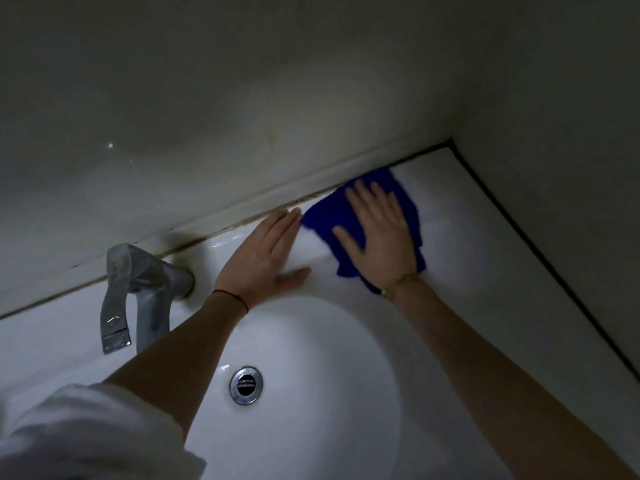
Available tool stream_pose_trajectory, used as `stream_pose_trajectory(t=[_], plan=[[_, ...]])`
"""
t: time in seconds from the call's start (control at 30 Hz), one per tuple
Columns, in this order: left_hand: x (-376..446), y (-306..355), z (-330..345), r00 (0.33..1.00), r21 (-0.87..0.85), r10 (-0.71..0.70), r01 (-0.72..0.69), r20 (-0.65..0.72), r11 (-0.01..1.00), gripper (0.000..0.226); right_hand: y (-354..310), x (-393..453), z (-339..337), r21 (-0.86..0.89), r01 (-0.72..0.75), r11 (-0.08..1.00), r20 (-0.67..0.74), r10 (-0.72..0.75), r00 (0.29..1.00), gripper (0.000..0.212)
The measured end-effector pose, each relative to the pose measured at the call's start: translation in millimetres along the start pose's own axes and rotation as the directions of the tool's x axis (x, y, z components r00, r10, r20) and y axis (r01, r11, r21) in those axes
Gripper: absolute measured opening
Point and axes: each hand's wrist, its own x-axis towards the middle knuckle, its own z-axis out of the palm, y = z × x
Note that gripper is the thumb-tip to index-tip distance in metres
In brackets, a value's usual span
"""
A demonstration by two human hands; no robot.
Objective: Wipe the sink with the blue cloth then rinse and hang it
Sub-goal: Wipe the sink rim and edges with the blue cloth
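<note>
Our right hand [379,233]: flat, fingers spread, pressing blue cloth [327,220] onto sink [450,209] back ledge by wall. Our left hand [261,259]: flat, fingers together, on ledge just beside cloth. Faucet [138,292] left.

Head view, steeply down, close over sink [346,427].

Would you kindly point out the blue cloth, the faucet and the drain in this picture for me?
blue cloth [323,216]: head view, on its bare left part beside the hand.
faucet [114,299]: head view, on the flat lever handle.
drain [246,385]: head view, on the middle of the metal stopper.
</note>
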Motion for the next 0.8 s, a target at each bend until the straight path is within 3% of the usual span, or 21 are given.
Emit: stream_pose_trajectory(t=[0.1,0.13,0.2,0.3,0.37,0.47,0.53,0.7,0.73,0.8], plan=[[-1,0,0,0.999,0.003,-0.032,0.032,0.03,0.999,0.086,22,-1,-10,-0.039,0.199,0.979,0.099,-0.194,0.976,0.066],[-1,-1,0,1.0,0.0,-0.02,0.02,0.018,1.0,0.085,37,3,-15,-0.054,0.17,0.984,0.087,-0.165,0.982,0.067],[-1,-1,-1,1.0,-0.005,0.005,-0.005,-0.017,1.0,0.082,65,12,-26,-0.048,-0.033,0.998,0.011,0.033,0.999,0.068],[0,0,-1,0.999,-0.002,0.014,-0.015,-0.049,1.0,0.081,62,18,-25,-0.036,-0.295,0.955,-0.116,0.29,0.95,0.069],[0,0,0,0.999,0.001,0.012,-0.012,-0.036,1.0,0.082,38,14,-13,-0.009,-0.284,0.959,-0.127,0.281,0.951,0.069],[-1,-1,-1,1.0,0.01,-0.011,0.011,0.0,1.0,0.084,26,2,-5,-0.008,-0.045,0.999,-0.005,0.045,0.999,0.071],[-1,-1,-2,1.0,0.01,-0.004,0.004,-0.007,1.0,0.083,48,2,-14,-0.041,0.03,0.999,0.032,-0.029,0.999,0.074],[-1,1,-1,0.998,0.015,0.016,-0.015,-0.058,1.0,0.081,64,21,-27,-0.04,-0.305,0.951,-0.108,0.3,0.948,0.072],[-1,1,-1,0.998,0.014,0.019,-0.018,-0.059,1.0,0.081,50,19,-23,-0.038,-0.327,0.944,-0.131,0.319,0.939,0.071],[-1,0,0,0.999,0.012,0.02,-0.019,-0.045,1.0,0.081,21,9,-11,-0.016,-0.221,0.975,-0.101,0.218,0.971,0.068]])
